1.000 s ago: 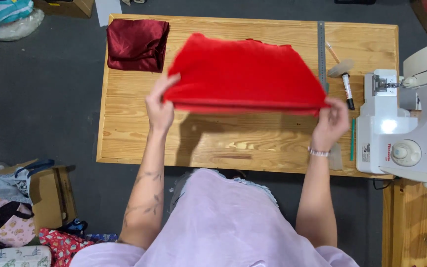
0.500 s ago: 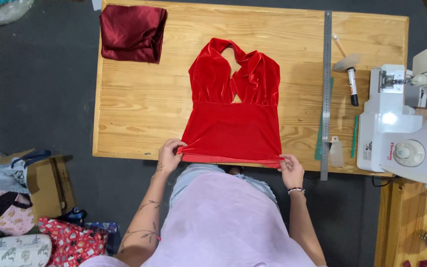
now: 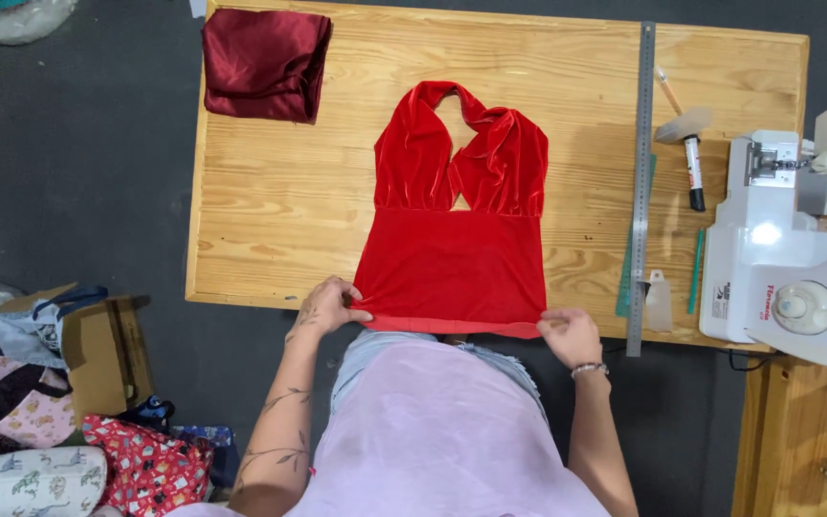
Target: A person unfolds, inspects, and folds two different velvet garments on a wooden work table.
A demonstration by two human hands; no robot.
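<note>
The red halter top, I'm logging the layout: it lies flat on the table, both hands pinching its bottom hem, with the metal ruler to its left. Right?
Not quite. The head view shows the metal ruler to the right of the red halter top. The rest holds: it lies flat on the table, left hand and right hand pinching its hem.

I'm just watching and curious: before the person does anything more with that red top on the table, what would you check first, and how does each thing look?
1. Red halter top lies flat on the wooden table: ok.
2. Left hand pinches the hem corner: ok.
3. Right hand grips the other hem corner: ok.
4. Hem straight between the hands: ok, slightly folded up.
5. Metal ruler lies apart from the fabric: ok.
6. Neck straps untwisted: cannot tell.
</note>
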